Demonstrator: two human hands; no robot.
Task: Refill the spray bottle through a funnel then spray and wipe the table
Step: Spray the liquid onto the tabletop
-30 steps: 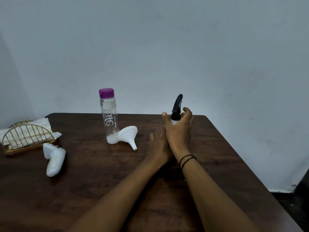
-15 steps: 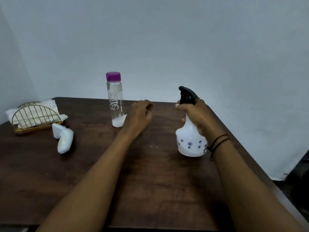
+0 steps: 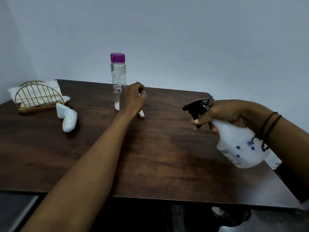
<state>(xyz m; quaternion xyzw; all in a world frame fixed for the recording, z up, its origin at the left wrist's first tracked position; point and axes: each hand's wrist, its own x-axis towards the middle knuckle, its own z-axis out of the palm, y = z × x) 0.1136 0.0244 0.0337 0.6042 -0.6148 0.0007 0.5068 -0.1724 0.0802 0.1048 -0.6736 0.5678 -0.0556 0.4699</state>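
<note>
My right hand [image 3: 229, 113] grips the neck of the white spray bottle [image 3: 240, 148]. The bottle is lifted over the table's right side and tilted, its black trigger head pointing left, with one finger on the trigger. My left hand [image 3: 133, 97] curls over the white funnel [image 3: 141, 114] on the table; only the spout tip and a sliver of the rim show. Right behind that hand stands a clear water bottle [image 3: 117, 72] with a purple cap, holding little liquid.
The dark wooden table [image 3: 167, 156] stands against a pale wall. At its far left is a gold wire holder [image 3: 36, 96] with white napkins, and a white handheld device [image 3: 67, 117] lies next to it. The table's right edge runs under the spray bottle.
My right hand lifted the spray bottle off the table, brought it right and nearer, and tilted it. My left hand stayed at the funnel by the water bottle.
</note>
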